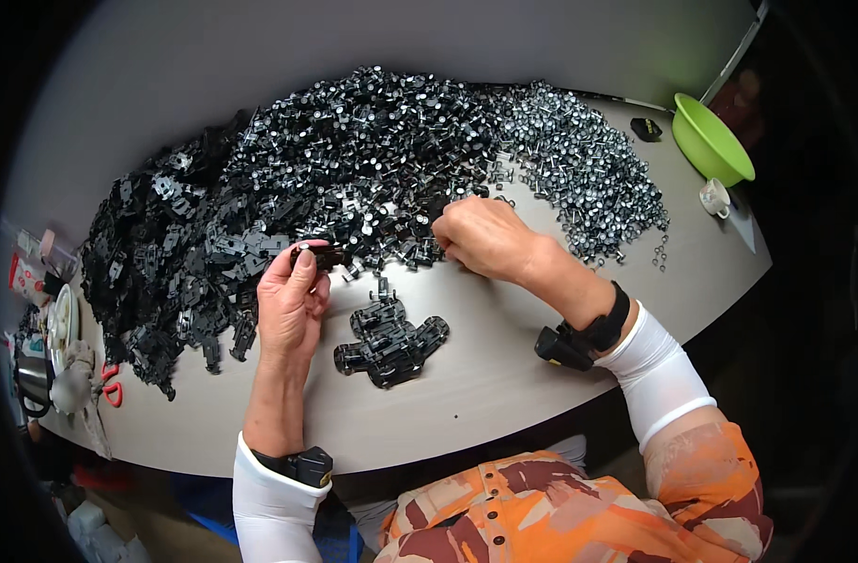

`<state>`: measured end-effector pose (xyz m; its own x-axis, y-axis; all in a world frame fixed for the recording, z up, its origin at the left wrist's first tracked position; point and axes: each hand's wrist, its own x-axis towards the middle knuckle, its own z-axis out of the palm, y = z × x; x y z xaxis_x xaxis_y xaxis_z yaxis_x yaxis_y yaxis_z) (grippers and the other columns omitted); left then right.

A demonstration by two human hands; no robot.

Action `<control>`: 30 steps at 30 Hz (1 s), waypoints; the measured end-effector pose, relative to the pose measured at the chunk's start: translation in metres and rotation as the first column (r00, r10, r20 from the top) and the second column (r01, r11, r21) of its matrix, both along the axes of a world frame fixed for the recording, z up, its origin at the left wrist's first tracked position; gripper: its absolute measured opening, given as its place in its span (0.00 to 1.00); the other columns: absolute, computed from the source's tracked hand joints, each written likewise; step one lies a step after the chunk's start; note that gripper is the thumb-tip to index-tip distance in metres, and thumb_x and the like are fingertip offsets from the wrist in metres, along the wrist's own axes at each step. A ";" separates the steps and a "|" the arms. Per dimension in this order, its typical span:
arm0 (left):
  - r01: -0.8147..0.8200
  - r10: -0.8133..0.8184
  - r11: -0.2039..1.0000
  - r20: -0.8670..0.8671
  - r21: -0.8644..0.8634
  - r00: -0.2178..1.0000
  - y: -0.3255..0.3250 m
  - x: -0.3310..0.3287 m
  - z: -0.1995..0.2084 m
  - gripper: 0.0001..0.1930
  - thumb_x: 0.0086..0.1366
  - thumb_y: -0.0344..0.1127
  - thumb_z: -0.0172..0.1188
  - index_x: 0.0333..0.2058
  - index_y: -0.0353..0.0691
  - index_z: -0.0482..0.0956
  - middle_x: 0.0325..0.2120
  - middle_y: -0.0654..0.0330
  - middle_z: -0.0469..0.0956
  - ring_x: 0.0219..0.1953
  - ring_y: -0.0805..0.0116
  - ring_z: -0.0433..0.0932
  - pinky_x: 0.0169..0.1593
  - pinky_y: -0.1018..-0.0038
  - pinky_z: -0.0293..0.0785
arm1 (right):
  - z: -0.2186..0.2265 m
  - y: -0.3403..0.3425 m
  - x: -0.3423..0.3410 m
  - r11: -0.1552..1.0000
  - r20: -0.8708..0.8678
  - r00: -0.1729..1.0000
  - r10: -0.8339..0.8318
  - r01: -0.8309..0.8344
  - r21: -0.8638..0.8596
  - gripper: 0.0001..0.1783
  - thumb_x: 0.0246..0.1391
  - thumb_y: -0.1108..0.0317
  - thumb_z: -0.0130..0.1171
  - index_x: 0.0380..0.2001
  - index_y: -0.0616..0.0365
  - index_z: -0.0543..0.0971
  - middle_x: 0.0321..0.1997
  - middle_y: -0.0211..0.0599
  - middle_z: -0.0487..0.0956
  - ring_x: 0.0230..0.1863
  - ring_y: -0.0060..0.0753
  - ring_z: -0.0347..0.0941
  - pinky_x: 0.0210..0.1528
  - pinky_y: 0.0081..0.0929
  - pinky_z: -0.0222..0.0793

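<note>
My left hand (291,298) is closed round a small black plastic part (318,256), with the thumb on top of it and a pale round piece showing by the thumb tip. At the front edge of the heap of small black-and-silver round pieces (354,141), the fingers of my right hand (490,236) are curled together, pointing left. Whatever is between them is hidden. Below and between my hands lies a small cluster of black assembled parts (391,342), which look like little wheeled chassis. Flat black plastic plates (166,253) are heaped to the left of my left hand.
Shiny silver pins with round heads (589,169) spread across the right of the table (504,357). A green bowl (711,141) and a white cup (714,198) stand at the far right. Red-handled scissors (112,385) and a dark mug (35,383) are on the left.
</note>
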<state>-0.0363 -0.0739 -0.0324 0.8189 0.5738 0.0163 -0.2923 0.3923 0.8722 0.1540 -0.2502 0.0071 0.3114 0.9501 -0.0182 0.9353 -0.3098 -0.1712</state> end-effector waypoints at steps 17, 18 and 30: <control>0.011 -0.013 0.992 -0.015 -0.127 1.000 -0.007 0.003 -0.003 0.06 0.60 0.29 0.59 0.36 0.37 0.73 0.23 0.62 0.74 0.21 0.73 0.74 0.20 0.83 0.67 | -0.006 -0.042 0.011 0.964 -0.127 0.979 0.162 -0.130 0.231 0.07 0.41 0.75 0.64 0.27 0.60 0.78 0.28 0.37 0.74 0.29 0.38 0.74 0.30 0.30 0.70; 0.002 -0.004 0.991 -0.019 -0.131 1.000 -0.007 0.002 -0.003 0.06 0.60 0.29 0.59 0.36 0.37 0.73 0.23 0.62 0.74 0.21 0.73 0.74 0.20 0.83 0.67 | -0.002 -0.044 0.004 0.955 -0.282 0.930 0.234 -0.166 0.245 0.09 0.40 0.75 0.65 0.29 0.61 0.77 0.28 0.38 0.74 0.28 0.36 0.74 0.29 0.29 0.70; 0.091 -0.101 0.972 -0.038 -0.215 0.994 -0.015 0.002 -0.002 0.07 0.57 0.23 0.59 0.35 0.34 0.74 0.23 0.59 0.74 0.18 0.73 0.71 0.17 0.84 0.64 | -0.016 -0.046 -0.018 0.935 -0.286 0.890 0.354 -0.345 0.084 0.17 0.41 0.76 0.63 0.38 0.62 0.74 0.32 0.43 0.74 0.34 0.48 0.73 0.35 0.36 0.70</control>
<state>-0.0342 -0.0884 -0.0342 0.8671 0.4785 -0.1386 -0.2038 0.5945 0.7778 0.1355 -0.2957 -0.0091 -0.0555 0.9981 -0.0269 0.8887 0.0371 -0.4570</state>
